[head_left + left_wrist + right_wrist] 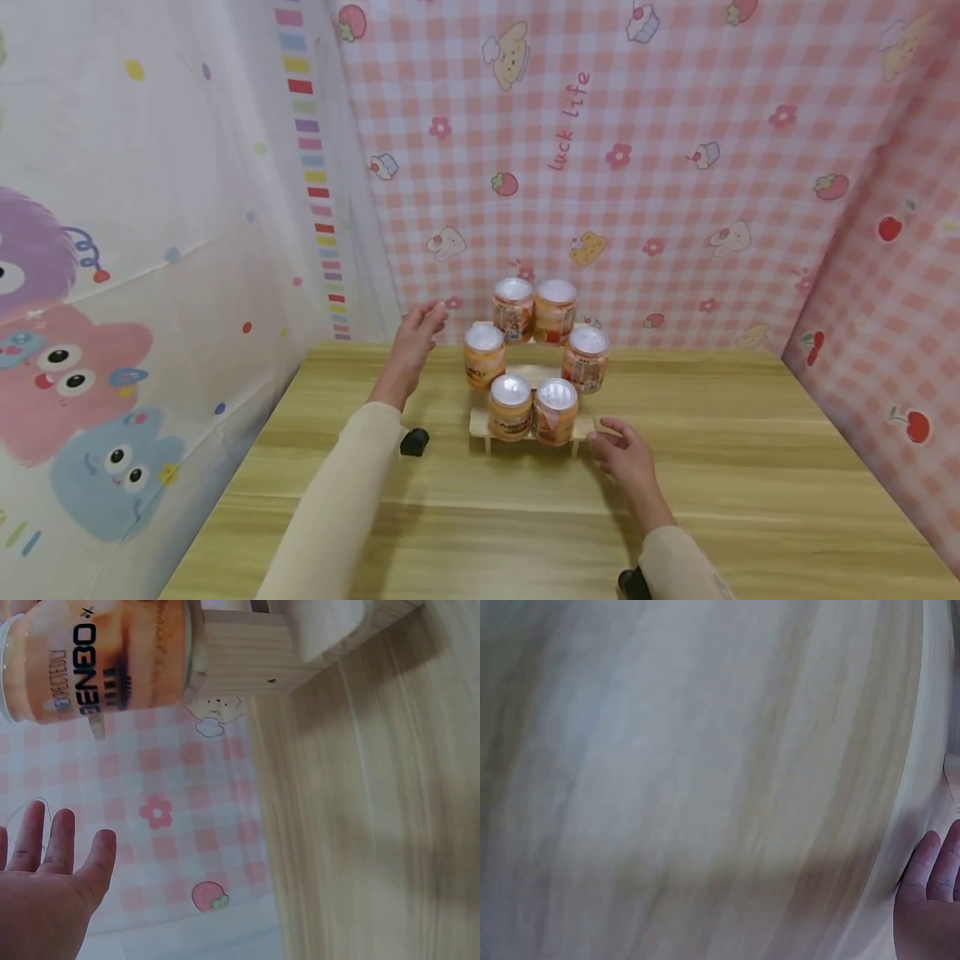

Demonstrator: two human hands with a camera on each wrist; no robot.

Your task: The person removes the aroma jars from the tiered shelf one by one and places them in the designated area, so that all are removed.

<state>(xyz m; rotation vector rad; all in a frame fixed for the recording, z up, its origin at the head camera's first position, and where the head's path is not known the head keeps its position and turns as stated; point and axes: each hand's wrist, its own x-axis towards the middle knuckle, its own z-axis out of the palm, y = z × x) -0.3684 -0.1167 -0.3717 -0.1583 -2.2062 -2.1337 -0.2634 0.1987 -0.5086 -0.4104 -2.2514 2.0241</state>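
Note:
Several orange cans with silver lids stand on a stepped wooden rack (pixel 480 425). Two are at the top, one of them a can (pixel 513 312); a can (pixel 484 357) and another can (pixel 586 360) flank the middle step; two more sit on the front step. Left of the rack, my left hand (pixel 411 346) is raised with fingers extended, holding nothing. The left wrist view shows its palm and spread fingers below a printed can (pixel 112 660). My right hand (pixel 626 462) has loosely bent fingers, its fingertips right at the front step's right end. Only part of it shows in the right wrist view.
The rack stands toward the back of a wood-grain table (pixel 720 475). Behind it hangs a pink checked cloth (pixel 660 200), with a cartoon-printed white cloth (pixel 187 275) on the left. Another checked cloth (pixel 892 333) borders the right side.

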